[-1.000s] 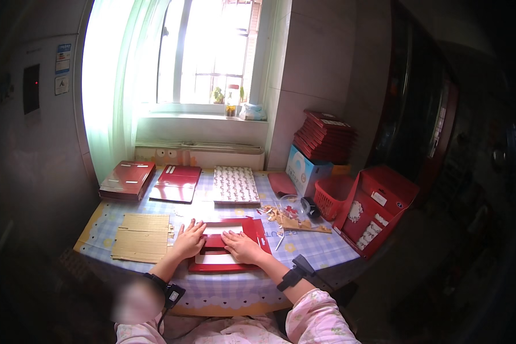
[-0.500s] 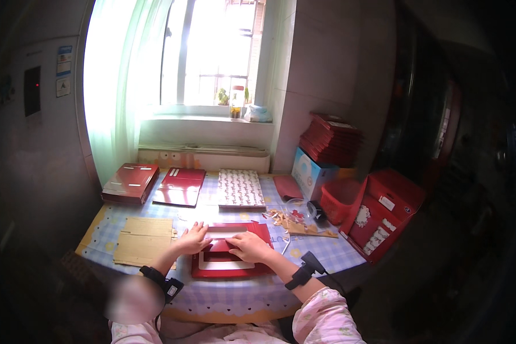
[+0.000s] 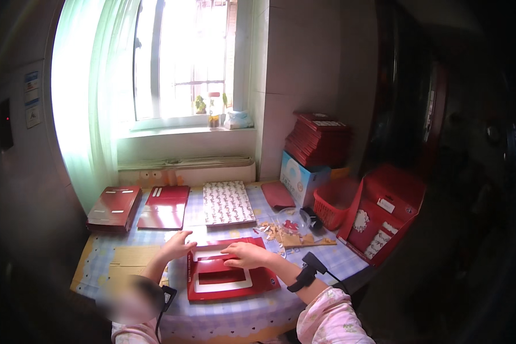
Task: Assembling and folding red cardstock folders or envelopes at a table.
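Note:
A flat red card piece (image 3: 264, 282) with two white-bordered windows lies near the front edge of the table. My left hand (image 3: 178, 245) is over its upper left corner, fingers apart and holding nothing; whether they touch the card I cannot tell. On the strip between the windows rests my right hand (image 3: 245, 255), with its thumb and fingers apart. Dark red shows inside the lower window. Part of the upper window is hidden under my right hand. Beside my left forearm lies a tan cardboard sheet (image 3: 131, 261), partly covered by that arm.
Along the back are a red stack (image 3: 114, 207), a red folder-like piece (image 3: 165, 209) and a patterned stack (image 3: 228, 202). Scraps (image 3: 281, 235), a red basket (image 3: 330, 209), a blue-white box (image 3: 298, 176) topped by red pieces, and an upright red box (image 3: 378, 221) stand at right.
The view has shifted, so the table sits farther left and lower. My left hand has moved from the card's middle to its upper left corner; the raised red part between my hands looks flatter.

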Demonstrator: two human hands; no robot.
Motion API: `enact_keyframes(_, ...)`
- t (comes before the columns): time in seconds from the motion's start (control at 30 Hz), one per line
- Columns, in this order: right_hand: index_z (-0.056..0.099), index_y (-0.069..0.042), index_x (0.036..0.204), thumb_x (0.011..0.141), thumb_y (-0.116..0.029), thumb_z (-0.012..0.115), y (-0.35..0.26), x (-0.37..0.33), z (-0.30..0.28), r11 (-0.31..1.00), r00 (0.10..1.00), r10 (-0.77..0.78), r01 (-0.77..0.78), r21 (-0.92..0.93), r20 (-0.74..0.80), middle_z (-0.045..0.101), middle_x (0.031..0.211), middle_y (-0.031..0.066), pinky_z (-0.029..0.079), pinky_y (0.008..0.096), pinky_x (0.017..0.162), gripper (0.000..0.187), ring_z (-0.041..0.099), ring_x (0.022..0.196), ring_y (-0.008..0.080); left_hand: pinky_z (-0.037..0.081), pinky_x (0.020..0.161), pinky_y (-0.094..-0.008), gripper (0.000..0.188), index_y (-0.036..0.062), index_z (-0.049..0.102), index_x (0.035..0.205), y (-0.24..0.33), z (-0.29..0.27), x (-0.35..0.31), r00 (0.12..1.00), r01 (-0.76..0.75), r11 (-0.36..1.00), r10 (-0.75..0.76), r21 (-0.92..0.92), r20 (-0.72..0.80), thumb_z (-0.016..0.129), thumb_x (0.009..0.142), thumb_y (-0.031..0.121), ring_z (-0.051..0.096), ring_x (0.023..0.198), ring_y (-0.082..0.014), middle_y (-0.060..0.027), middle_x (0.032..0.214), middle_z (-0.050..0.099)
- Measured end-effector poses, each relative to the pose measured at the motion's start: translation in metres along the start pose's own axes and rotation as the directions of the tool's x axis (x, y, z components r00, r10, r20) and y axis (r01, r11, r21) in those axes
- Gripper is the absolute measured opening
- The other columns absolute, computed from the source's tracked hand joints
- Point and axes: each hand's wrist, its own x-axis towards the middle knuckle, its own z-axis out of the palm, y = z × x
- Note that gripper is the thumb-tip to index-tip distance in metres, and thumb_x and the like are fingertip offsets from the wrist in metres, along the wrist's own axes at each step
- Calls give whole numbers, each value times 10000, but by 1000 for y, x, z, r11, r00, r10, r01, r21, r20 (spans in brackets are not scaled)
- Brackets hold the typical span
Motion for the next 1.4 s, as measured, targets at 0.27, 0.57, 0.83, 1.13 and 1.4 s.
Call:
enact_keyframes(0.27,547,-64,1104,807,-276,565,37,18,-21,991,994,94,-100,-91,-62,542,1097,140,420,354,864,366,516,1010,296,380,912,-354,473,-37,530,1090,-7,-8,25,1000,4,1000,-4,-24,-11,584,766,305,490,1056,-330,-229,1096,528)
enact_keyframes(0.57,524,-26,1086,751,-258,614,93,59,-18,873,958,79,-200,-446,-275,530,1103,173,415,368,867,417,508,1016,315,450,807,-332,411,-11,565,1049,-23,5,49,990,5,969,-40,-246,-136,578,776,296,579,930,-288,-191,996,597)
enact_keyframes(0.83,570,-71,885,722,-163,586,103,63,-8,837,965,47,-179,-517,-258,604,865,61,468,339,739,189,589,859,218,467,708,-319,240,34,636,925,-17,7,33,939,-19,957,-83,-290,-333,573,761,198,597,782,-263,-165,874,615)
enact_keyframes(1.13,621,-151,955,769,-168,550,117,63,-16,887,964,135,-221,-406,-230,630,943,39,487,325,710,200,605,847,214,470,588,-305,147,54,653,852,-21,4,38,899,-72,970,-37,-231,-436,579,746,125,564,710,-233,-144,798,585)
enact_keyframes(1.4,634,-134,880,759,-210,580,123,63,-22,910,956,230,-277,-307,-180,632,855,78,480,333,690,153,606,790,246,465,611,-315,141,53,652,838,-21,5,39,902,-90,977,-2,-194,-432,576,739,119,560,730,-258,-146,791,586)
